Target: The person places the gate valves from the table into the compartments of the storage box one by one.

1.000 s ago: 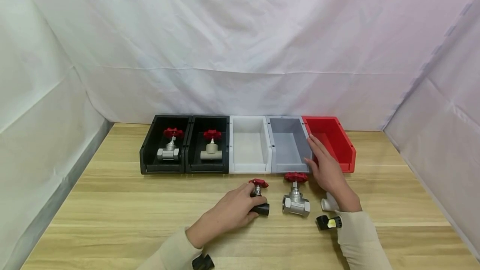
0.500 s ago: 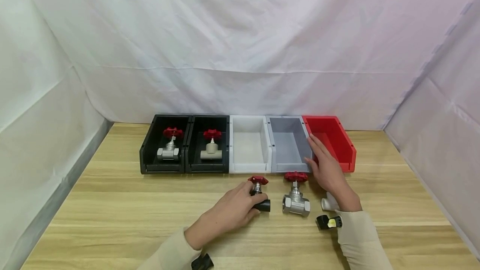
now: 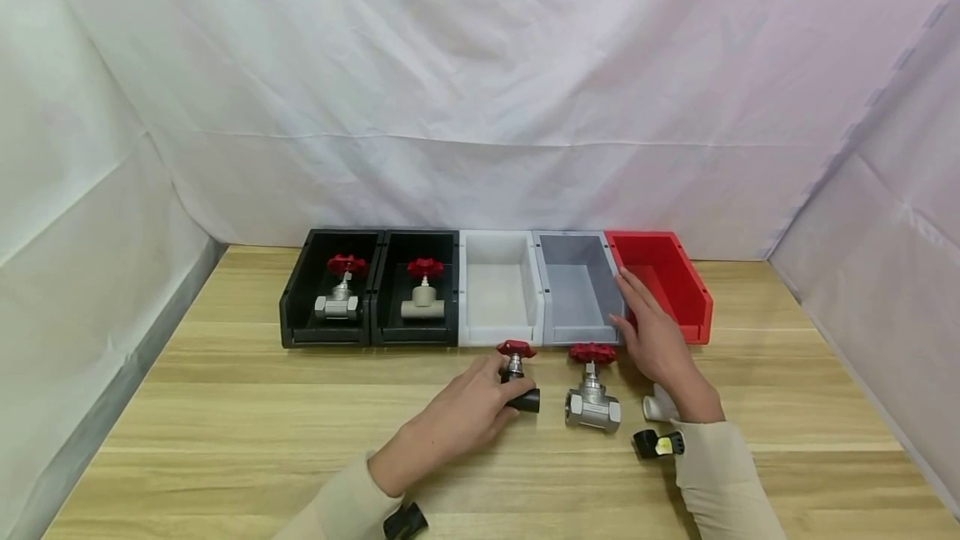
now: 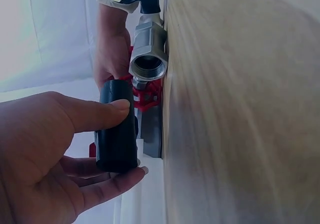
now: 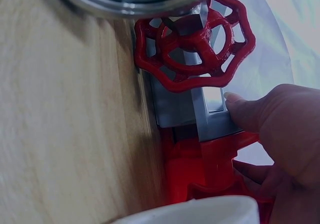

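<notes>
My left hand (image 3: 457, 411) pinches a valve with a black pipe body (image 3: 527, 401) and a red handwheel (image 3: 516, 348), just in front of the white bin (image 3: 501, 337). In the left wrist view the thumb lies across the black body (image 4: 117, 134), with fingers on its other side. My right hand (image 3: 660, 348) rests at the wall between the grey bin (image 3: 585, 337) and the red bin (image 3: 693, 333), fingers extended. Its thumb touches the grey bin's front (image 5: 212, 119) in the right wrist view. Between the hands stands a larger silver valve (image 3: 592, 408) with a red handwheel.
Two black bins (image 3: 326, 340) at the left hold a silver valve (image 3: 337, 305) and a beige valve (image 3: 423, 307), both with red handwheels. A white pipe piece (image 3: 654, 408) lies partly hidden by the right wrist. White cloth (image 3: 480, 90) surrounds the wooden table (image 3: 225, 440).
My left hand has moved the black valve slightly away from me, so its handwheel now appears at the white bin's front edge. My right hand has stayed put.
</notes>
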Available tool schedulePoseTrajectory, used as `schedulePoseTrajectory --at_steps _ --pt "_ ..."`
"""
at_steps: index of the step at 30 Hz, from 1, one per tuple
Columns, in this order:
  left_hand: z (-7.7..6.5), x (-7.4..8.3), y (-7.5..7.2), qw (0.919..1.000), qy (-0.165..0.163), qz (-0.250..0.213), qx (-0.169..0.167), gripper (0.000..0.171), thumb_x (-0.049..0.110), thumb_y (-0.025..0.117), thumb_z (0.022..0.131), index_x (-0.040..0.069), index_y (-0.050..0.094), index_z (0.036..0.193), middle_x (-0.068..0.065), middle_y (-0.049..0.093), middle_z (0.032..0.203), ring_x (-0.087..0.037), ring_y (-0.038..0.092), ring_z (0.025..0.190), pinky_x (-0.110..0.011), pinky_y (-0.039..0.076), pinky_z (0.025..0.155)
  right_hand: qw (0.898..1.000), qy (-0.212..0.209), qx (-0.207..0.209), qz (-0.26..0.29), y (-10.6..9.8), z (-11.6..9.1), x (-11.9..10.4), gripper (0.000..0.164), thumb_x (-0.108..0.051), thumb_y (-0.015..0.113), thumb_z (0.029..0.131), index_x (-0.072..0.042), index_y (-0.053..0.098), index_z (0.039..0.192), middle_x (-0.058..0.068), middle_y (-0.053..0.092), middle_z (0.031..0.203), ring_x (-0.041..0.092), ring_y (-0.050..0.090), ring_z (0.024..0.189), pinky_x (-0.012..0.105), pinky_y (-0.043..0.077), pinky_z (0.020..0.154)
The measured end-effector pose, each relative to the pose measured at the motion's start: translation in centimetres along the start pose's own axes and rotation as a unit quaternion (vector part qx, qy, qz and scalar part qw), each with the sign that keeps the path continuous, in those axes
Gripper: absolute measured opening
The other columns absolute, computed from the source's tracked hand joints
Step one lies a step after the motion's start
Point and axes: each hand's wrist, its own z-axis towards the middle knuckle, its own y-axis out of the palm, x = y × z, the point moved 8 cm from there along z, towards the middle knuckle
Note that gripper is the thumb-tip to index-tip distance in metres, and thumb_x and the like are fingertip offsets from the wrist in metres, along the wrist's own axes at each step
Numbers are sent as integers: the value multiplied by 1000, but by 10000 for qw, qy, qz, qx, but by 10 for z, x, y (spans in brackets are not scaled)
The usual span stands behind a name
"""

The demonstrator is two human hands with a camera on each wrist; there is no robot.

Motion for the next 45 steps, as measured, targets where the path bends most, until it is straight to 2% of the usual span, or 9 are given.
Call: schedulePoseTrajectory --at_steps 8,14,23,31,37,45 --pt "4 -5 -8 9996 -108 63 243 40 18 69 89 16 62 128 -21 55 118 -28 56 102 -37 51 83 10000 26 -11 -20 0 0 0 81 -7 71 85 -10 26 152 11 23 155 43 38 127 57 45 87" --pt "11 -9 -13 9988 -190 128 428 41 14 68 89 17 60 129 -18 54 111 -26 53 91 -31 51 72 10000 54 -34 6 0 0 1 81 -8 71 85 -11 25 152 10 22 155 42 37 128 57 45 87" --pt "27 -22 -21 9968 -505 239 563 40 8 64 90 19 61 128 -19 52 109 -26 48 86 -29 47 64 10000 16 27 3 0 -1 1 81 -8 71 85 -11 26 152 11 23 155 42 37 129 57 45 87" --pt "33 -31 -18 9947 -627 358 732 41 3 64 88 17 61 126 -22 53 108 -28 49 86 -31 48 65 10000 75 -46 -15 1 0 1 83 -8 72 84 -12 24 153 11 22 156 43 36 129 57 45 87" --pt "40 -37 -15 9926 -947 320 684 51 -6 62 82 17 61 127 -21 53 108 -27 47 86 -28 47 60 10000 31 -30 3 1 0 1 82 -8 71 85 -12 25 152 10 21 156 42 36 129 56 44 88" --pt "48 -39 -16 9904 -1063 375 801 47 1 66 84 19 62 127 -20 54 104 -28 49 86 -30 49 61 10000 77 -58 -20 2 0 2 82 -8 71 85 -12 25 152 11 21 156 43 35 130 57 44 89"
